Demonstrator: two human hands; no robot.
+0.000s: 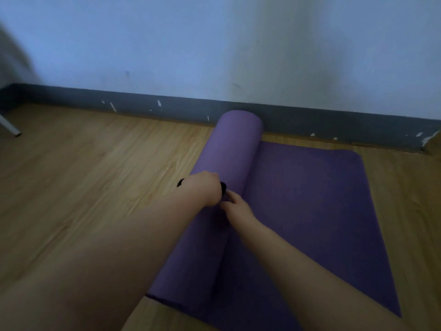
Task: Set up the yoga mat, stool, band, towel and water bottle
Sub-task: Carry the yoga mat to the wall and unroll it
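A purple yoga mat (310,199) lies partly unrolled on the wooden floor, its flat part spreading to the right. The rolled part (236,144) runs from near me to the wall's base. My left hand (205,187) rests on top of the roll, fingers curled around a small black band (223,187) that shows at both sides of the hand. My right hand (238,207) lies on the roll just to the right, fingers stretched toward the black band and touching the mat. No stool, towel or water bottle is in view.
A grey skirting board (143,103) and pale wall close off the far side. A white furniture leg (10,127) stands at the far left. Bare wooden floor (83,175) stretches to the left of the roll.
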